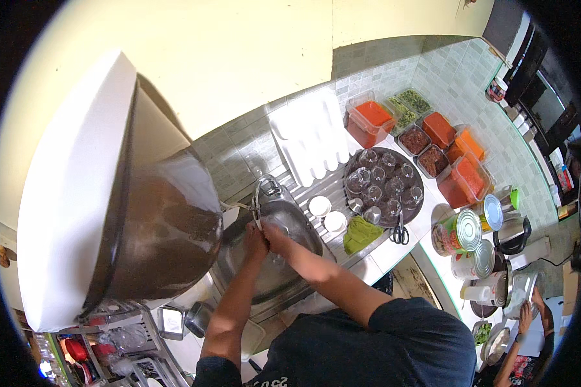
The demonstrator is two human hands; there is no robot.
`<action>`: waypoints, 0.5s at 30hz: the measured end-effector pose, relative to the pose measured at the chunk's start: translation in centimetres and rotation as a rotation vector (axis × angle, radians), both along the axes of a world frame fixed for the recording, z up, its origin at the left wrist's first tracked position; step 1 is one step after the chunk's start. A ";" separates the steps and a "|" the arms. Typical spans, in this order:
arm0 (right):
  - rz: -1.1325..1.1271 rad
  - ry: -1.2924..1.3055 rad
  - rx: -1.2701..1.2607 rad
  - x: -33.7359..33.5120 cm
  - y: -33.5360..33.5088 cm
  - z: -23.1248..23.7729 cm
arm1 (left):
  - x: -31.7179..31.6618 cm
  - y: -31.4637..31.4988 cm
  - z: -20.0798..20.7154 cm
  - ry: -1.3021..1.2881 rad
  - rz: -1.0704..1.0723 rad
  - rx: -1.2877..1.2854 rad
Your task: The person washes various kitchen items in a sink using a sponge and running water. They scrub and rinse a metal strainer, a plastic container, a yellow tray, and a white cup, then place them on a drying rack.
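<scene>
My left hand (256,241) and my right hand (275,238) meet over the metal sink (239,274), just below the faucet (258,193). Both look closed and press close together; whatever lies between them, if anything, is hidden. A clear, glass-like shape (279,259) shows faintly in the basin beside my right hand. Two white cups (319,206) stand on the ribbed drainboard right of the sink. Beyond them, a round dark tray (403,218) carries several clear glasses (373,193).
A green cloth (361,235) and black-handled scissors (400,235) lie near the counter's front edge. Food containers (376,115) and large cans (458,232) line the right side. A big dark-and-white vessel (155,226) looms at left. Another person's hands (526,316) work far right.
</scene>
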State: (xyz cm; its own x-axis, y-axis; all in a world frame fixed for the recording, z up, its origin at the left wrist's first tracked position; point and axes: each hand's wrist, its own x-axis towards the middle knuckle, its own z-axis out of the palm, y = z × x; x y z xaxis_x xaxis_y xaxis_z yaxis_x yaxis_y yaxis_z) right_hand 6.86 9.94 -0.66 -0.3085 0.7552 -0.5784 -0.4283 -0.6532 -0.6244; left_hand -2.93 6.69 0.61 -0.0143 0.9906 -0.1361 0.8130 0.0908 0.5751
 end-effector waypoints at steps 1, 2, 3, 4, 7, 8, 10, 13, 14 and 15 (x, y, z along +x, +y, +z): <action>0.004 0.055 -0.081 -0.3 1.5 -0.1 | -0.6 -0.9 0.6 0.084 -0.050 0.095; 0.030 0.089 -0.117 -1.1 2.8 -0.3 | -1.3 -2.0 1.1 0.169 -0.092 0.190; -0.008 0.271 -0.223 -2.0 3.8 -0.6 | -2.1 -2.7 1.7 0.284 -0.111 0.244; -0.018 0.372 -0.295 -2.8 4.4 -1.1 | -2.7 -2.9 2.1 0.213 -0.082 0.290; -0.058 0.638 -0.364 -4.9 4.9 -3.7 | -4.1 -3.2 3.3 0.120 -0.017 0.313; -0.007 0.763 -0.294 -5.0 4.9 -5.0 | -4.2 -3.3 3.4 0.122 -0.044 0.325; 0.106 1.002 -0.158 -4.8 5.0 -7.9 | -4.0 -3.7 3.5 0.138 -0.061 0.278; 0.160 0.981 -0.345 -4.7 5.8 -11.1 | -2.8 -5.0 3.2 0.188 -0.025 0.222; 0.149 0.908 -0.464 -4.8 5.8 -11.6 | -2.3 -5.5 3.0 0.203 -0.004 0.272; 0.064 0.780 -0.434 -5.0 5.6 -11.8 | -2.0 -5.6 2.9 0.220 0.007 0.237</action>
